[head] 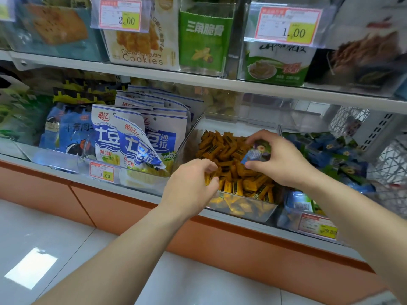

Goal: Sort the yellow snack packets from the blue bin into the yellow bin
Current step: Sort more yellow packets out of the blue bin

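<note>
A clear bin point(242, 211) on the lower shelf is full of small yellow snack packets point(229, 150). To its right stands a bin holding blue packets point(326, 150). My right hand point(279, 159) hovers over the yellow pile and pinches one blue packet point(256, 151) between thumb and fingers. My left hand point(191, 183) reaches into the near left corner of the yellow bin with its fingers curled among the yellow packets; whether it grips one I cannot tell.
Large blue-and-white snack bags point(132, 142) fill the bin to the left. Price tags point(102, 173) hang on the shelf front. An upper shelf point(198, 82) with cookie and green boxes overhangs the bins. A white wire rack point(387, 164) stands at the right.
</note>
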`<action>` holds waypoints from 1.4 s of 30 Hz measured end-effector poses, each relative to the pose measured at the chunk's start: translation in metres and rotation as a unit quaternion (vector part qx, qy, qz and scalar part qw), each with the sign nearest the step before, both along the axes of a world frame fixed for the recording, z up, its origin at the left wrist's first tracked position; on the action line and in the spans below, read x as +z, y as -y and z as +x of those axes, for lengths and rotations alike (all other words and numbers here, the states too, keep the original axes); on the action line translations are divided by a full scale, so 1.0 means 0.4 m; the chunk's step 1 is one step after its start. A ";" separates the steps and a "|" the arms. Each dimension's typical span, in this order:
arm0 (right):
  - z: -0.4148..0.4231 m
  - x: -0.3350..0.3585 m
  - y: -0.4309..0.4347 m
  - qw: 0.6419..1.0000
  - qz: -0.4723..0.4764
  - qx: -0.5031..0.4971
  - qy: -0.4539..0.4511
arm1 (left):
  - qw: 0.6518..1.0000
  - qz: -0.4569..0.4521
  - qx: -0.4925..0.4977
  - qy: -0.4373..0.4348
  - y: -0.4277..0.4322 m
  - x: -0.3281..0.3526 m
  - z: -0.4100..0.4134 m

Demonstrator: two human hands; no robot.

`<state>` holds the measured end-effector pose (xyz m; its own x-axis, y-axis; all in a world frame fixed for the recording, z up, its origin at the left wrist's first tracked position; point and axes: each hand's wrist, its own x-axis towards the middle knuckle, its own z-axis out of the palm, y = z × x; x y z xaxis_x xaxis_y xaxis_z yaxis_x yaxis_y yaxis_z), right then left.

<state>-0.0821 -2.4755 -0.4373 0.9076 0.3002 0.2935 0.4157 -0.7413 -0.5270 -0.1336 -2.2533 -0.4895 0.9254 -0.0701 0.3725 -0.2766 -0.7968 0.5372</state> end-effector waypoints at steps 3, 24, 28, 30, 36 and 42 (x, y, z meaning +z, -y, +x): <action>-0.049 -0.007 0.064 0.999 -0.011 -0.027 0.036 | 0.996 -0.010 -0.031 -0.084 0.033 0.005 0.037; -0.082 -0.047 0.265 0.983 0.097 -0.142 0.061 | 0.916 0.356 -0.101 -0.155 0.071 0.064 0.239; -0.085 -0.052 0.267 0.986 0.077 -0.138 0.045 | 0.961 0.251 -0.109 -0.043 0.125 0.070 0.251; -0.088 -0.056 0.270 0.987 0.072 -0.137 0.044 | 0.973 0.168 -0.138 -0.079 0.187 0.056 0.261; -0.089 -0.064 0.269 0.988 0.071 -0.134 0.036 | 0.979 0.108 -0.070 -0.158 0.233 -0.011 0.324; -0.081 -0.073 0.269 0.989 0.061 -0.130 0.027 | 0.966 0.070 -0.073 -0.240 0.226 -0.023 0.349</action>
